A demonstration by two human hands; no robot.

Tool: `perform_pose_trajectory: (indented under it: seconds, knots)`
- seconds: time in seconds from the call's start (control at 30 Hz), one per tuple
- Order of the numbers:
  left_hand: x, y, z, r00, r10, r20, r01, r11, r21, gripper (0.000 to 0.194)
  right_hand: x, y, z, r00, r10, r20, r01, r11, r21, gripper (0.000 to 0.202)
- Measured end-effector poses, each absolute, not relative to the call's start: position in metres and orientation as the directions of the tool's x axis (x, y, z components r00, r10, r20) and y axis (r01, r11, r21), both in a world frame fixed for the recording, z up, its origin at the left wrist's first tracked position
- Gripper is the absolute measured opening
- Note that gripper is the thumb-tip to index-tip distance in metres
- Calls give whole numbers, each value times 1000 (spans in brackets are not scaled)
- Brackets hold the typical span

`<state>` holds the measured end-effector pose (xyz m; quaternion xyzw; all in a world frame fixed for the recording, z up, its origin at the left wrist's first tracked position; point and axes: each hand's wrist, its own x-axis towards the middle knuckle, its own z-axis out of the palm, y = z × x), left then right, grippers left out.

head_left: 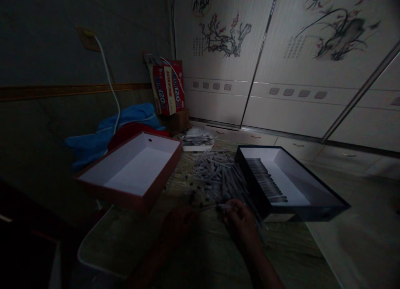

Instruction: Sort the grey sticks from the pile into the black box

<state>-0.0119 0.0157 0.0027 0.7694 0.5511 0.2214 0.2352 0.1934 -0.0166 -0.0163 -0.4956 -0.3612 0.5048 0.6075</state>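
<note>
In dim light, my right hand [240,219] pinches one end of a thin, pale, stick-like piece [208,207] over the table. Its other end reaches my left hand [178,223], whose fingers are curled around it in deep shadow. Just beyond my hands spreads a heap of thin greyish strips [215,172]. Several small dark pieces [191,195] lie on the table left of the heap. To the right, a dark-rimmed box [308,180] with a white inside holds a row of dark slender pieces [265,180] along its left side.
A reddish-brown box [131,166] with a white inside stands at the left of the table [281,255]. At the back is a white tray [196,148] heaped with strips. Blue cloth [128,116], a white cable [109,80] and a red carton [168,86] are behind.
</note>
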Motion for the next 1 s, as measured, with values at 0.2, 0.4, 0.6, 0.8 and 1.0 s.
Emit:
perform_pose_trajectory:
  seconds: [0.2,0.4,0.6,0.8,1.0]
  knots:
    - [-9,14,-1,350,935,53,769,-319,555,32,193,-18,-10,195,980,-37,-113,-15,-993,24]
    - [-6,14,4,379,924,46,778,-346,524,31,192,-18,-9,145,989,34,16,32,-999,20]
    - [-7,19,9,471,878,80,820,-470,328,26,193,-19,-11,41,997,59,107,54,-993,20]
    - [-2,21,10,618,777,123,768,-629,116,23,199,-25,3,-124,973,193,514,229,-827,19]
    - [-1,16,6,657,714,244,716,-691,94,13,203,-35,8,-228,951,208,611,306,-730,24]
